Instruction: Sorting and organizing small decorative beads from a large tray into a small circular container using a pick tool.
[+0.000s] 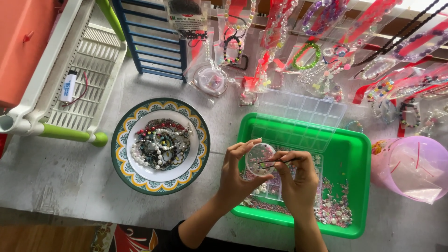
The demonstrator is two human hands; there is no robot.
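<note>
i look straight down on a grey worktable (60,177). along its far edge lies a row of clear flat packets (326,56) with red strips, each showing a beaded bracelet inside; one packet near the top centre carries a small pale label card (185,14) with a green band. at far left a white slatted rack (88,74) with green legs holds a small white cylinder (68,86) with a blue label. a blue slatted frame (154,39) stands beside it. at right sits a pink tub (429,149) stuffed with clear plastic bags.

a round plate (161,145) with a yellow and green patterned rim holds a heap of bracelets and pearls. just right of it a green tray (357,186) holds loose pink and white beads and a clear compartment box (298,119) with its lid raised toward the far side.

my left hand (235,175) curls around a small round clear dish (260,159), thumb and fingers gripping its rim, above the tray's near-left part. my right hand (298,179) is pressed closed on dark thin tweezers (279,161), whose tips lie over the dish. i cannot tell whether the tips hold a bead. the two hands sit close together.
</note>
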